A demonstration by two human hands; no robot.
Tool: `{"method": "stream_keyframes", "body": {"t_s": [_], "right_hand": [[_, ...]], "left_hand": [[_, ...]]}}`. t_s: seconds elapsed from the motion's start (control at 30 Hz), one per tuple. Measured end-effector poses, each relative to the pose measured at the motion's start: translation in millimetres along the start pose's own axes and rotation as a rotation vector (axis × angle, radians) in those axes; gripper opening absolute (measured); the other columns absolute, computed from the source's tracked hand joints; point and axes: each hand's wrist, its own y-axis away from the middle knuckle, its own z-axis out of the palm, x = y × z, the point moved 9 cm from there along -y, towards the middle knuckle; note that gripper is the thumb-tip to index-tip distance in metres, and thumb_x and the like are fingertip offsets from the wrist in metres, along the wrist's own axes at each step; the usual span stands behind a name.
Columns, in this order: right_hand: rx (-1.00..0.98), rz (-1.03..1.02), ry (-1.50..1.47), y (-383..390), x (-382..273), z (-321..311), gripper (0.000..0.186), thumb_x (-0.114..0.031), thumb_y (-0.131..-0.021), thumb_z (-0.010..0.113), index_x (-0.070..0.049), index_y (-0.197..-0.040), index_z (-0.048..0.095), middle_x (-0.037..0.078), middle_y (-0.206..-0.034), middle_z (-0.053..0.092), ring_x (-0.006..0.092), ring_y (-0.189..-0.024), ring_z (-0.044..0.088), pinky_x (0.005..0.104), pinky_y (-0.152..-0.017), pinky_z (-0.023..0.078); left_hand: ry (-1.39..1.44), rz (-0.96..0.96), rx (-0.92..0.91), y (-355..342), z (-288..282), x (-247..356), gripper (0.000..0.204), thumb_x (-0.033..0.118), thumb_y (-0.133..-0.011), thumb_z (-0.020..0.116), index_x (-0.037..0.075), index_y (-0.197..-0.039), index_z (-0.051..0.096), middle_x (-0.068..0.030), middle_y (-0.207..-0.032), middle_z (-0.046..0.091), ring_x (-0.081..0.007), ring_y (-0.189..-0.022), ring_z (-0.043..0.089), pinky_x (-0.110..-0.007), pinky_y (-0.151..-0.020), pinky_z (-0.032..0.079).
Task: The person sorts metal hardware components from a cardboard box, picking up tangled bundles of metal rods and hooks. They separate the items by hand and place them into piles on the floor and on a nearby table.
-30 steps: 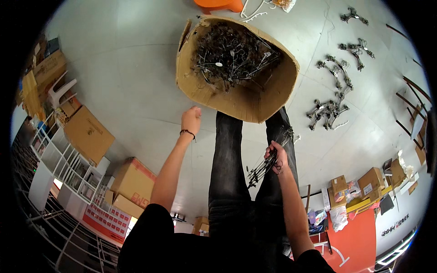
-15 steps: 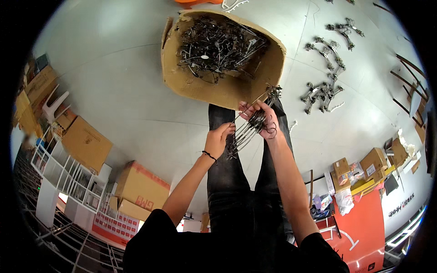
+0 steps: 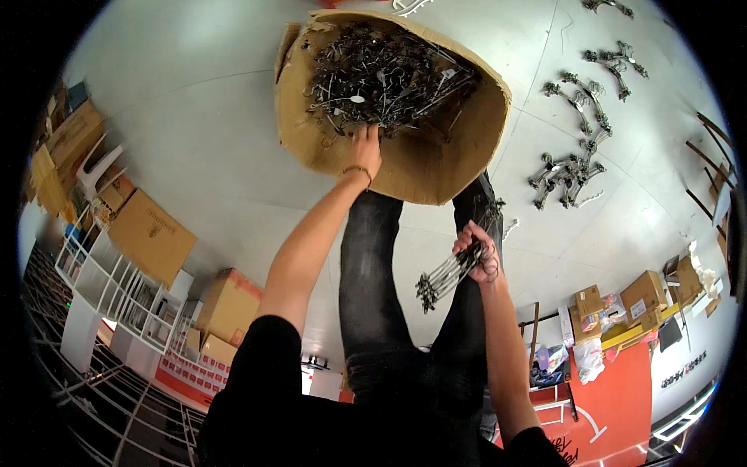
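Observation:
A bunch of dark metal clip hangers (image 3: 449,278) is gripped in my right hand (image 3: 481,253), above my right thigh. Their clips fan out to the lower left, and the hooks loop around the fist. My left hand (image 3: 367,149) reaches over the near rim of a cardboard box (image 3: 420,171). Its fingers are stretched toward the near edge of a tangled hanger pile (image 3: 381,74) inside. The fingertips meet the dark pile, and no hanger is visibly held there.
Several bundles of hangers (image 3: 568,175) lie on the grey floor to the right. A white plastic chair (image 3: 97,167), cartons (image 3: 152,237) and a white rack (image 3: 117,292) stand at left. More boxes (image 3: 642,296) and wooden legs (image 3: 712,163) are at right.
My left hand has left the hanger bunch and moved forward into the box. My right hand has drawn the bunch back toward me and slightly right. The view has shifted a little.

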Motion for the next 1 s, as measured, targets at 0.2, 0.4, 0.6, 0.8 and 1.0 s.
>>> {"method": "stream_keyframes", "body": {"t_s": [0.2, 0.4, 0.6, 0.8, 1.0], "right_hand": [[0.069, -0.014, 0.042, 1.5, -11.0, -26.3, 0.028, -0.028, -0.101, 0.054, -0.011, -0.078, 0.051, -0.001, -0.067, 0.047, 0.0163, -0.066, 0.051, 0.0358, -0.071, 0.050], [0.029, -0.052, -0.148, 1.5, -1.6, -16.8, 0.028, -0.026, -0.101, 0.055, -0.011, -0.078, 0.054, 0.000, -0.067, 0.047, 0.0170, -0.065, 0.050, 0.0359, -0.070, 0.050], [-0.022, -0.023, -0.091, -1.8, 5.9, -11.6, 0.028, -0.026, -0.101, 0.052, -0.010, -0.078, 0.054, 0.000, -0.067, 0.047, 0.0175, -0.066, 0.051, 0.0371, -0.072, 0.050], [0.038, -0.037, -0.036, 0.7, 5.0, -34.2, 0.028, -0.027, -0.102, 0.051, -0.011, -0.080, 0.052, -0.001, -0.067, 0.045, 0.0157, -0.066, 0.049, 0.0351, -0.071, 0.049], [0.030, -0.067, -0.096, -5.6, 0.8, -32.9, 0.028, -0.027, -0.103, 0.050, -0.011, -0.080, 0.052, -0.002, -0.067, 0.043, 0.0137, -0.066, 0.048, 0.0321, -0.070, 0.048]], "left_hand": [[-0.240, 0.128, -0.591, -71.7, 97.6, 44.9, 0.025, 0.007, -0.091, 0.056, -0.001, -0.113, 0.065, -0.0224, -0.118, 0.063, -0.0355, -0.111, 0.062, -0.047, -0.089, 0.054], [-0.302, 0.202, -0.716, 81.9, 127.1, 40.4, 0.022, 0.007, -0.089, 0.054, 0.001, -0.101, 0.071, -0.0213, -0.111, 0.068, -0.0362, -0.101, 0.067, -0.045, -0.081, 0.057], [-0.304, 0.226, -0.120, 27.3, 49.3, 46.7, 0.030, 0.013, -0.090, 0.056, 0.007, -0.119, 0.058, -0.0166, -0.128, 0.058, -0.0348, -0.117, 0.056, -0.046, -0.092, 0.051], [-0.429, 0.094, -0.527, -64.7, 96.6, 11.4, 0.041, 0.006, -0.092, 0.054, 0.005, -0.133, 0.049, -0.0185, -0.132, 0.052, -0.0365, -0.116, 0.056, -0.048, -0.090, 0.052], [-0.265, 0.006, -0.295, -44.5, 75.1, -2.7, 0.052, 0.003, -0.092, 0.055, 0.008, -0.141, 0.040, -0.0200, -0.137, 0.047, -0.0407, -0.113, 0.057, -0.048, -0.082, 0.057]]}}
